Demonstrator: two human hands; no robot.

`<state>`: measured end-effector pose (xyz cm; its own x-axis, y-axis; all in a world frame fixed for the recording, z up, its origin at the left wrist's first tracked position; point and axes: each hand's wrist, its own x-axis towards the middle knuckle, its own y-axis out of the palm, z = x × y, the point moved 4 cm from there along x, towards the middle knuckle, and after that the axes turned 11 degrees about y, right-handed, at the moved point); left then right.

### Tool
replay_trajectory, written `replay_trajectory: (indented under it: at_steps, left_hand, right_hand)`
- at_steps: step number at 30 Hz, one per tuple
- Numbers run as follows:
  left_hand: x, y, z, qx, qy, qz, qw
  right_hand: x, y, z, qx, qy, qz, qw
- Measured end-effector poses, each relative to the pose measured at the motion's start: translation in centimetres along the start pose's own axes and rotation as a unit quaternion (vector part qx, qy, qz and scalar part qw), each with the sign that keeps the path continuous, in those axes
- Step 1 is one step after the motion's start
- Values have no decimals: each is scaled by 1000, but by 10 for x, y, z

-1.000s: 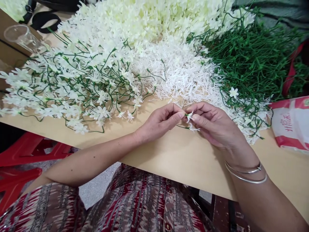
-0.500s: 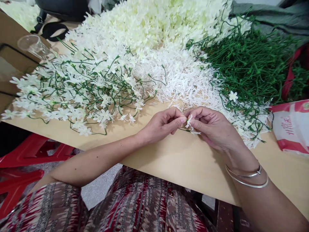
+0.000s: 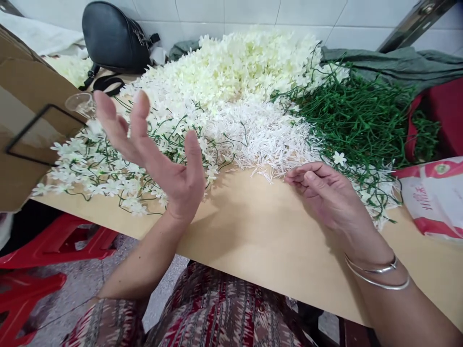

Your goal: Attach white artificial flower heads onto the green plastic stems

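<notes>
My left hand [image 3: 155,154] is raised over the flower stems at the left, fingers spread and the palm bare. Beneath and behind it lie artificial white flowers on green stems [image 3: 119,185]. Close above the tabletop, my right hand [image 3: 321,193] is half curled, its thumb a little back from the fingertips; I see nothing held in it. Its fingertips are near the edge of a heap of thin white plastic stalks [image 3: 260,140]. Loose pale petals [image 3: 249,62] are piled behind the stalks. Green plastic stems [image 3: 361,120] form a heap at the right, with one white flower [image 3: 339,158] at its front.
A cardboard box [image 3: 32,111] and a clear cup [image 3: 79,103] stand at the left. Behind them sits a black bag [image 3: 112,38]. A red-and-white packet [image 3: 434,197] lies at the right of the wooden tabletop [image 3: 253,241]. Red stools [image 3: 72,241] stand below, left.
My left hand has left my right hand, swung up and left, and opened. The small white flower between my fingers is no longer seen there. My view has tilted up, showing the tiled wall.
</notes>
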<state>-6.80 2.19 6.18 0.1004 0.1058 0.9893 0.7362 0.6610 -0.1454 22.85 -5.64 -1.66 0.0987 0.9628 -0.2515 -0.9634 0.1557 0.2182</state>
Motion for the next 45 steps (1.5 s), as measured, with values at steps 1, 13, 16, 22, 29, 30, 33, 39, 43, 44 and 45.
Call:
replay_trajectory:
  at_steps: [1, 13, 16, 22, 29, 30, 33, 39, 43, 44, 45]
  left_hand:
    - [-1, 1, -3, 2, -14, 37, 999]
    - [-36, 76, -27, -57, -23, 442, 895]
    - [-42, 90, -12, -56, -36, 448, 892]
    - [-28, 78, -21, -49, 23, 401, 914]
    - [0, 61, -51, -181, 60, 379, 906]
    - [0, 61, -55, -218, 70, 395, 890]
    - [-5, 60, -64, -308, 111, 471, 819]
    - [-5, 75, -79, -328, 152, 511, 780]
    - [7, 121, -109, -310, 136, 502, 796]
    - [9, 135, -119, -310, 129, 503, 796]
    - [10, 150, -129, -304, 121, 506, 798]
  right_hand:
    - [-1, 1, 0, -5, 3, 4, 1000]
    - [-4, 0, 13, -205, -135, -93, 965]
    - [-6, 4, 14, -335, -220, -122, 908]
    - [0, 13, 5, -507, -292, -113, 803]
    - [-4, 20, 11, -551, -244, -82, 793]
    - [-4, 18, 15, -539, -244, -97, 800]
    - [-9, 6, 29, -478, -271, -183, 815]
    - [-18, -29, 54, -334, -316, -366, 809]
    - [-15, -49, 54, -260, -334, -410, 808]
    - [-14, -53, 53, -250, -336, -413, 809]
    - [-12, -56, 52, -248, -336, -411, 810]
